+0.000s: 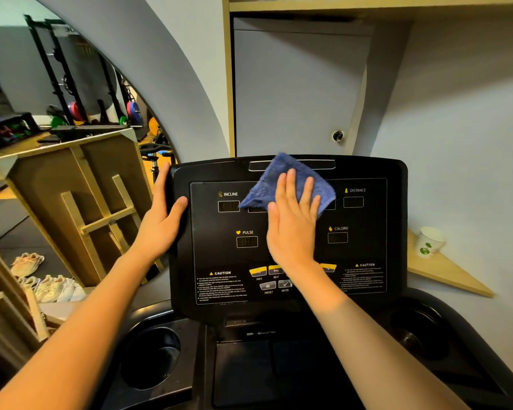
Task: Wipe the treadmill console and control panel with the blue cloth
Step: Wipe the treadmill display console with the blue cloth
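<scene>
The blue cloth (288, 180) lies spread against the upper middle of the treadmill console (290, 232), at about twelve o'clock on the control panel (216, 255). The right hand (292, 223) lies flat on it with straight fingers, pressing its lower half to the panel while the fluffy top corner pokes up over the slot along the console's upper edge. The left hand (163, 217) grasps the console's left rim at nine o'clock, thumb hooked onto the front face and fingers wrapped behind.

Round the cloth the panel's white lettering reads INCLINE at ten o'clock, DISTANCE at two, PULSE at seven and CALORIE at four, each over a small dark display window. Lower down sit yellow and grey buttons (267, 278) marked PREV, NEXT, PRESET and ENTER, the right forearm crossing some of them. Two CAUTION blocks with yellow triangles flank them; their small print is too fine to read.

Below the console, two round cup holders (150, 358) sink into the black tray at seven and five o'clock. A paper cup (430, 242) with a green mark stands on a wooden corner shelf (444, 273) at three o'clock. Behind is a grey wall with a cabinet door (296, 90). At nine o'clock an arched mirror (57, 179) shows weight racks, coloured plates and pale shoes (42, 281)
</scene>
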`<state>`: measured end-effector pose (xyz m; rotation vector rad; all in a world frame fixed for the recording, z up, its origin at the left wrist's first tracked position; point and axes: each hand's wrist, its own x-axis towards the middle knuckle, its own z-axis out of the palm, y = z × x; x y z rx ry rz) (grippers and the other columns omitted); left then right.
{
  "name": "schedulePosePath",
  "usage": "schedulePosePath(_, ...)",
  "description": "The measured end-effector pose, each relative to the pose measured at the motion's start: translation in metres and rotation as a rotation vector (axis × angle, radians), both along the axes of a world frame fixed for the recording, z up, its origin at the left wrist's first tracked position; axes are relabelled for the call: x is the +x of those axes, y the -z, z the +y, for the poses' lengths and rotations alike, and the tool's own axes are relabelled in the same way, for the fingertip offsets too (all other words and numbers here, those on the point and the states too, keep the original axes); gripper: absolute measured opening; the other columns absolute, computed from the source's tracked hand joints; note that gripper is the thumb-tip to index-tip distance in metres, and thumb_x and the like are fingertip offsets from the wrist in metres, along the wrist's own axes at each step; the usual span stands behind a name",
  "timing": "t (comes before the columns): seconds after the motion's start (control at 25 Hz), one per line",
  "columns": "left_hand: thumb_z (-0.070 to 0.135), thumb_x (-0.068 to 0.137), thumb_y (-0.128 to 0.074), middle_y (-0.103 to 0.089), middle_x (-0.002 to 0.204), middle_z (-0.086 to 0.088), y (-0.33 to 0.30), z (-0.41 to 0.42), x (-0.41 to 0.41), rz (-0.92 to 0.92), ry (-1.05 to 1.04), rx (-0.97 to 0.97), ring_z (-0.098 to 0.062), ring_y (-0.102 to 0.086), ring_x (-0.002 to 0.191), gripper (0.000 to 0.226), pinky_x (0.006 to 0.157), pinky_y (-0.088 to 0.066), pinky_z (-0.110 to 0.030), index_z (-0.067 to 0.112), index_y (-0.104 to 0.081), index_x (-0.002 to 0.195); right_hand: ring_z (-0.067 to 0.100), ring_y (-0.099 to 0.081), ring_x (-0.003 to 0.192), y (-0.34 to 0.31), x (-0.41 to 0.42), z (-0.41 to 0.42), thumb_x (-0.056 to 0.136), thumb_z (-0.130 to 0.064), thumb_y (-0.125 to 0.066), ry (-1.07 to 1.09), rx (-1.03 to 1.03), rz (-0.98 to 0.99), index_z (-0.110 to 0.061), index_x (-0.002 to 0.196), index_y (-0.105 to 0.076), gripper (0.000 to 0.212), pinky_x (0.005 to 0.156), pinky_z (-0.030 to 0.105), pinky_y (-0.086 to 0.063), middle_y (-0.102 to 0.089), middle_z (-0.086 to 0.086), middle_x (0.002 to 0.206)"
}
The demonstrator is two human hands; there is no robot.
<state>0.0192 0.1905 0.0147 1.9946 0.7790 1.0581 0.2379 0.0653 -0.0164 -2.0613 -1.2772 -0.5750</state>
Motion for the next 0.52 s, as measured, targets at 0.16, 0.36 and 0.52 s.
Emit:
schedulePosePath(0.16, 0.029, 0.103, -0.044, -0.018, 0.162, 0.008, -0.002, -0.003, 0.001, 0.006, -0.012, 0.001, -0.001, -0.045, 0.117, 0.068, 0.103, -0.04, -0.039, 0.055, -0.001, 0.149, 0.035, 0.002, 0.153, 0.003, -0.028, 0.009, 0.105, -0.039, -0.015, -0.076, -0.06, -0.071, -0.015, 0.16, -0.012, 0.06, 0.123, 0.055, -0.003, -0.009, 0.005, 0.167)
schedulePosePath(0.36, 0.023, 0.103, -0.043, -0.028, 0.147, 0.021, -0.004, -0.006, 0.002, -0.004, 0.004, -0.003, 0.027, -0.048, 0.102, 0.068, 0.097, -0.04, -0.031, 0.048, -0.002, 0.152, 0.034, 0.006, 0.153, 0.015, -0.056, 0.009, 0.105, -0.035, -0.029, -0.213, -0.144, -0.206, -0.014, 0.16, -0.014, 0.061, 0.123, 0.055, -0.006, -0.008, 0.004, 0.168)
schedulePosePath(0.52, 0.024, 0.104, -0.042, -0.032, 0.143, 0.018, -0.003, -0.005, 0.001, -0.016, 0.014, -0.025, 0.027, -0.05, 0.1, 0.067, 0.091, -0.043, -0.027, 0.049, -0.003, 0.152, 0.032, 0.009, 0.153, 0.032, -0.075, 0.004, 0.106, -0.035, -0.033, -0.295, -0.212, -0.257, -0.016, 0.16, -0.014, 0.06, 0.123, 0.054, -0.006, -0.006, 0.002, 0.168)
